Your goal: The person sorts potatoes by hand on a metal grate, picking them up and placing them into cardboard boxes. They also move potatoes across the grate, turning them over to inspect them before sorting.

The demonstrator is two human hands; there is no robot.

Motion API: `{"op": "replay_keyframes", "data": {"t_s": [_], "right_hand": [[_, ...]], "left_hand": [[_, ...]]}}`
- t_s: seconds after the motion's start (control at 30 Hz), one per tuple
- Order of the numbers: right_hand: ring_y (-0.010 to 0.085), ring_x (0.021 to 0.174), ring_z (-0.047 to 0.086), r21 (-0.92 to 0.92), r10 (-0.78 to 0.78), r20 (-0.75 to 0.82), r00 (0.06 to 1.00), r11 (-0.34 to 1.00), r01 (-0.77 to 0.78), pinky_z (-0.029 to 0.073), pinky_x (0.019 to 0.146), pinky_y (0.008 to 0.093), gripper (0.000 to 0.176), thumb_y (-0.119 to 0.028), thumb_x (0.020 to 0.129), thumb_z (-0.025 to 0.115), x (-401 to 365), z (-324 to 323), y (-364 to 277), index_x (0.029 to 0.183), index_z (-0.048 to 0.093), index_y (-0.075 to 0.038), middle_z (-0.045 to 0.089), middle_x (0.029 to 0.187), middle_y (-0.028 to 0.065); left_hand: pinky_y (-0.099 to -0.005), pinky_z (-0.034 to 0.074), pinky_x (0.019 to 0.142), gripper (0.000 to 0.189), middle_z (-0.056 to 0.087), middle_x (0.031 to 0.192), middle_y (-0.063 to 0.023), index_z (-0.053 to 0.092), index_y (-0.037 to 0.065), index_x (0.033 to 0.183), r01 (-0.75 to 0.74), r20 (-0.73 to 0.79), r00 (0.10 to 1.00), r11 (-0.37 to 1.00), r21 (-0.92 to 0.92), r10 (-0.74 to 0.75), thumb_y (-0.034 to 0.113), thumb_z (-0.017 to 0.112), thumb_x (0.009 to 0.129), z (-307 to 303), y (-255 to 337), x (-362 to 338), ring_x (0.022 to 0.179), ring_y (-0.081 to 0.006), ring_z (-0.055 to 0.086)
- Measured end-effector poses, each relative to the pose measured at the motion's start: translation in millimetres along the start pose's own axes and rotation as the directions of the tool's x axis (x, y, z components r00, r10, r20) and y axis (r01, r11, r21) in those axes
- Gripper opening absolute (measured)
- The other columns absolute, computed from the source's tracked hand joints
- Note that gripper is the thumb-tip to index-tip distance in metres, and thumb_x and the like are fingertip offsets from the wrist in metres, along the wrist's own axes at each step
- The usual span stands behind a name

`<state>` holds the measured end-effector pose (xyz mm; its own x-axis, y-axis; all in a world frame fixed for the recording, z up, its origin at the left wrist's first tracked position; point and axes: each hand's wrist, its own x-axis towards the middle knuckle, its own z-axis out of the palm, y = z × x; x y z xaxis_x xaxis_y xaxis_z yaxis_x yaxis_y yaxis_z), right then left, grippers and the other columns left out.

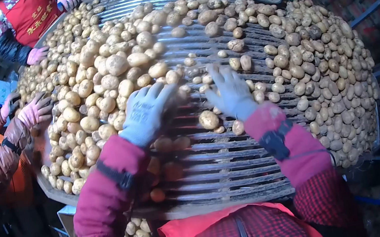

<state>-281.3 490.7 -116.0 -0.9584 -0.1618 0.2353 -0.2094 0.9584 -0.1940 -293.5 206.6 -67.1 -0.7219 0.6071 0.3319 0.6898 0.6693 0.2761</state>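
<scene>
Open gloved hands among tan potatoes

Bare slats of the metal tabletop [231, 164] run between heaps of round tan potatoes [117, 65]. Shadow blurs those beside the left sleeve [110, 183]. Beyond, the pale-gloved left hand [144, 112] reaches forward, grip open, at the left heap; the pale-gloved right hand [230, 92] spreads its open grip beside small potatoes [206, 79]. Contact beneath either is unclear.

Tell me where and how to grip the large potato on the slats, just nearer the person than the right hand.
Grip the large potato around its rounded middle. I'd bring the left hand in from above and the left, where the slats lie open; a small potato crowds its near right edge.
</scene>
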Motion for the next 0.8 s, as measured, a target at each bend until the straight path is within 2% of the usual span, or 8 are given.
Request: {"op": "replay_keyframes", "data": {"t_s": [0.03, 0.1, 0.3, 0.47, 0.57, 0.67, 0.77, 0.8], "right_hand": [[0.0391, 0.124, 0.057, -0.019, 0.125, 0.39, 0.912, 0.992, -0.128, 0.049, 0.103, 0.0485, 0.062, -0.04, 0.094, 0.065, -5, -28, -9, 0.148, 0.05, -0.013, 0.059, 0.131, 0.0175], [0.0371, 0.123, 0.06, 0.192, -0.071, 0.178, 0.981, 0.981, 0.036, 0.049, 0.104, 0.0462, 0.052, -0.035, 0.094, 0.066, -36, -38, 10, 0.14, 0.058, -0.012, 0.063, 0.128, 0.0181], [0.0363, 0.117, 0.065, 0.316, -0.048, -0.045, 0.998, 0.947, 0.06, 0.05, 0.103, 0.0439, 0.037, -0.027, 0.094, 0.065, 31, -65, 8, 0.127, 0.068, -0.012, 0.069, 0.124, 0.014], [0.0338, 0.125, 0.056, 0.204, -0.133, 0.117, 0.984, 0.973, 0.107, 0.047, 0.105, 0.0488, 0.05, -0.045, 0.091, 0.066, 109, 16, 3, 0.133, 0.067, -0.018, 0.062, 0.133, 0.0104], [0.0329, 0.13, 0.052, 0.078, -0.192, 0.407, 0.893, 0.981, 0.176, 0.044, 0.108, 0.0512, 0.056, -0.05, 0.088, 0.065, 125, 30, -25, 0.135, 0.066, -0.019, 0.058, 0.139, 0.0102], [0.0332, 0.13, 0.052, 0.117, -0.22, 0.379, 0.899, 0.975, 0.19, 0.048, 0.104, 0.0515, 0.05, -0.049, 0.089, 0.066, 123, 42, -34, 0.127, 0.069, -0.016, 0.058, 0.137, 0.0111], [0.0335, 0.124, 0.058, 0.125, -0.244, 0.392, 0.887, 0.969, 0.212, 0.052, 0.098, 0.0514, 0.037, -0.042, 0.093, 0.062, 117, 36, -29, 0.115, 0.074, -0.015, 0.065, 0.128, 0.0121], [0.0338, 0.122, 0.06, 0.095, -0.223, 0.44, 0.87, 0.975, 0.202, 0.053, 0.097, 0.0514, 0.034, -0.04, 0.094, 0.062, 116, 33, -31, 0.114, 0.074, -0.015, 0.066, 0.125, 0.0125]], "left_hand": [[-0.0478, 0.051, 0.088, 0.056, 0.063, 0.126, -0.0159, 0.056, 0.012, 0.141, 0.064, 0.057, 0.996, 0.998, 0.005, -0.065, 0.03, 0.072, 0.09, 11, 3, 19, 0.109, -0.0351, 0.064], [-0.0509, 0.052, 0.087, 0.056, 0.062, 0.124, -0.0166, 0.056, 0.014, 0.14, 0.165, 0.172, 0.97, 0.986, 0.039, -0.169, 0.037, 0.07, 0.09, 46, -7, 50, 0.109, -0.0375, 0.065], [-0.0543, 0.054, 0.083, 0.039, 0.066, 0.113, -0.0166, 0.067, 0.015, 0.119, 0.229, 0.165, 0.958, 0.972, 0.048, -0.234, 0.037, 0.073, 0.088, 80, -24, 76, 0.104, -0.0405, 0.065], [-0.0505, 0.054, 0.08, 0.029, 0.063, 0.112, -0.0144, 0.065, 0.017, 0.113, 0.122, 0.252, 0.965, 0.975, -0.185, -0.073, 0.015, 0.071, 0.085, 21, 17, 28, 0.096, -0.038, 0.067], [-0.0457, 0.054, 0.079, 0.033, 0.063, 0.11, -0.01, 0.066, 0.015, 0.115, 0.058, 0.318, 0.948, 0.976, -0.21, 0.012, 0.025, 0.072, 0.084, 27, 27, -25, 0.094, -0.0335, 0.066], [-0.0453, 0.053, 0.077, 0.035, 0.065, 0.107, -0.0093, 0.068, 0.016, 0.114, 0.033, 0.331, 0.941, 0.949, -0.313, 0.077, 0.032, 0.075, 0.083, -1, 37, -43, 0.095, -0.0314, 0.066], [-0.0447, 0.054, 0.083, 0.034, 0.067, 0.114, -0.0106, 0.068, 0.013, 0.12, 0.174, 0.366, 0.925, 0.968, -0.182, -0.098, 0.022, 0.072, 0.088, -19, 32, -31, 0.096, -0.0352, 0.066], [-0.0444, 0.054, 0.08, 0.034, 0.068, 0.111, -0.0103, 0.067, 0.013, 0.12, 0.141, 0.258, 0.961, 0.981, -0.131, -0.103, 0.019, 0.072, 0.087, -17, 20, -26, 0.092, -0.0356, 0.066]]}}
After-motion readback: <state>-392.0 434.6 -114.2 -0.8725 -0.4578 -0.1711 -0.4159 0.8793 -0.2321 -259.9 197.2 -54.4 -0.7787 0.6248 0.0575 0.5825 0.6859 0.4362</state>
